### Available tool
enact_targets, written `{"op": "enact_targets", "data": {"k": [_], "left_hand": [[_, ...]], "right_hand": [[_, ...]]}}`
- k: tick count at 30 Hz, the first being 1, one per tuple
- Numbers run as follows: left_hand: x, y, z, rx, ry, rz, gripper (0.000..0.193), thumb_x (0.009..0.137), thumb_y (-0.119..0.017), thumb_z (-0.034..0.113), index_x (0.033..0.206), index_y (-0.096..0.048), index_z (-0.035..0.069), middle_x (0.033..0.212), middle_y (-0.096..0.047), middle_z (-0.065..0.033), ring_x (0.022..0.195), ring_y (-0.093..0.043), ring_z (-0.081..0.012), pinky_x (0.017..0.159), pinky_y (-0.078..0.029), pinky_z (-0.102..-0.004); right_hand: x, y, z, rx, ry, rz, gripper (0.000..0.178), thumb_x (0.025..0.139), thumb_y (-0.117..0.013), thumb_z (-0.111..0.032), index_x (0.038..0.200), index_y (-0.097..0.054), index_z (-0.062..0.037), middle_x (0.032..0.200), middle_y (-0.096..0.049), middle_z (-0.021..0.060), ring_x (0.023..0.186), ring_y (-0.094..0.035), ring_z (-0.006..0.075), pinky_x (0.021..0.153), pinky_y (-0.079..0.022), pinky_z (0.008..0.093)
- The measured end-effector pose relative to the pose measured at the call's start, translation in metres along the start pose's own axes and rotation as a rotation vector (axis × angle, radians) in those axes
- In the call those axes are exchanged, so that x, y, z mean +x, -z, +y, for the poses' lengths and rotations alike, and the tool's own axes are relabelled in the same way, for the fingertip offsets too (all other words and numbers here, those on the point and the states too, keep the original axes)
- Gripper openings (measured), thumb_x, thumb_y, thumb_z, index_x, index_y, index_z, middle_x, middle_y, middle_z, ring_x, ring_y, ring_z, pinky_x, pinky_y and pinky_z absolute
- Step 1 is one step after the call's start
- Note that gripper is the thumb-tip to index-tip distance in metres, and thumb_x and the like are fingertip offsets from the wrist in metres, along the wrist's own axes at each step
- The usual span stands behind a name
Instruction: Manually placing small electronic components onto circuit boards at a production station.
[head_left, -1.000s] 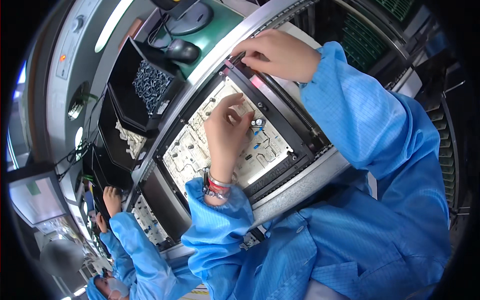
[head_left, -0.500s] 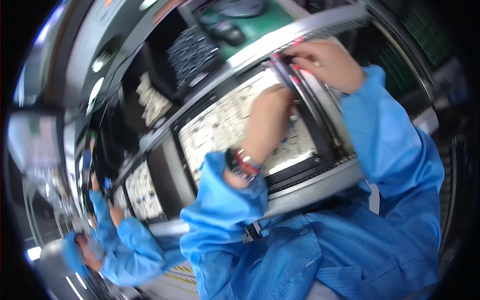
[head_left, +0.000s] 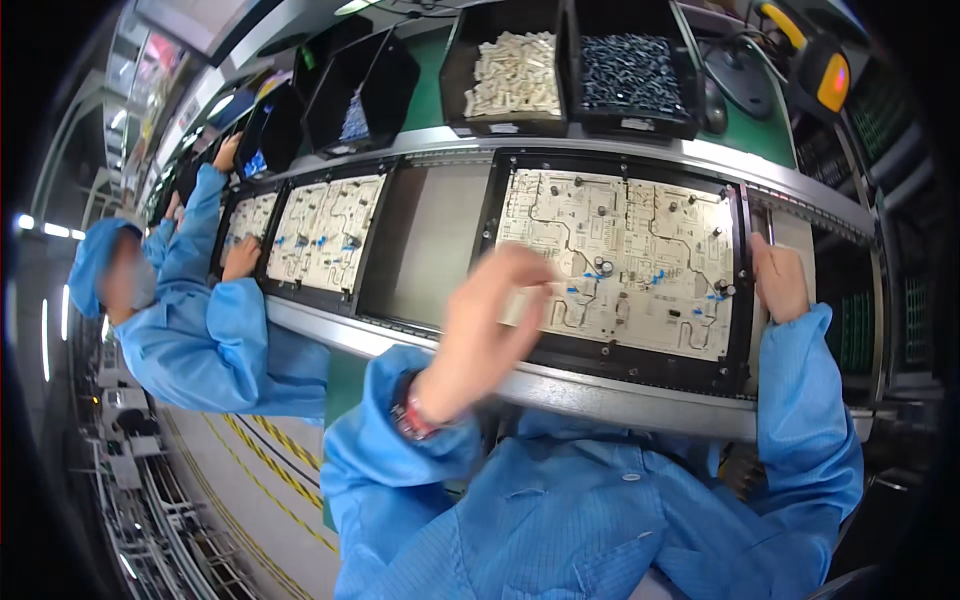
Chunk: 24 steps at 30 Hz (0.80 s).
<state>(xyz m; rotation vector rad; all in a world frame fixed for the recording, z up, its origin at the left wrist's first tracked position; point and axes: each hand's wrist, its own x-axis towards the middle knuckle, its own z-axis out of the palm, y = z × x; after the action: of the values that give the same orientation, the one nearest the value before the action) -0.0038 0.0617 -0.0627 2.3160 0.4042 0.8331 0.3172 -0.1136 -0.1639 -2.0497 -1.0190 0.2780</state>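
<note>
A pale circuit board [head_left: 690, 215] lies in a black carrier frame [head_left: 620, 362] on the conveyor in front of me. Small blue, black and dark round components stand on it. My left hand [head_left: 485, 325] hovers over the board's left part, blurred. Its thumb and fingertips come together in a pinch, and whatever they hold is too smeared to make out. At the frame's right edge is my right hand [head_left: 781, 277], its fingers closed against the black side bar.
Beyond the conveyor rail stand a bin of cream-white parts [head_left: 515, 75], a bin of dark parts [head_left: 630, 75] and a yellow-and-black handheld scanner [head_left: 830, 80]. Leftward along the line, a second framed board [head_left: 325, 235] lies near a co-worker [head_left: 200, 340] in blue.
My view has turned and levelled, bringing the parts bins into sight. My left hand has moved from the board's right side to its left, and my right hand has come down to the frame's right edge.
</note>
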Motion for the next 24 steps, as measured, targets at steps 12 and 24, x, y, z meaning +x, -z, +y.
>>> {"op": "enact_targets", "data": {"k": [12,24], "left_hand": [[-0.294,0.092,-0.075,0.956,0.753,0.462,0.020,0.086,-0.055,0.012,0.101,-0.056,-0.001,0.091,-0.056,-0.0167,0.084,-0.057,-0.0315,0.073,-0.046,-0.0399],[-0.401,0.061,-0.107,0.884,1.191,0.243,0.030,0.083,-0.062,0.027,0.085,-0.051,-0.001,0.089,-0.056,-0.0189,0.080,-0.054,-0.0373,0.069,-0.046,-0.0443]], "right_hand": [[0.001,-0.035,-0.098,0.040,0.177,-0.300,0.045,0.096,-0.044,-0.036,0.070,-0.050,0.0003,0.047,-0.046,0.0062,0.042,-0.047,0.0138,0.044,-0.033,0.0296],[0.002,-0.025,-0.086,-0.018,0.246,-0.313,0.050,0.097,-0.041,-0.037,0.066,-0.055,0.0002,0.043,-0.046,0.0040,0.038,-0.045,0.0112,0.042,-0.033,0.0278]]}}
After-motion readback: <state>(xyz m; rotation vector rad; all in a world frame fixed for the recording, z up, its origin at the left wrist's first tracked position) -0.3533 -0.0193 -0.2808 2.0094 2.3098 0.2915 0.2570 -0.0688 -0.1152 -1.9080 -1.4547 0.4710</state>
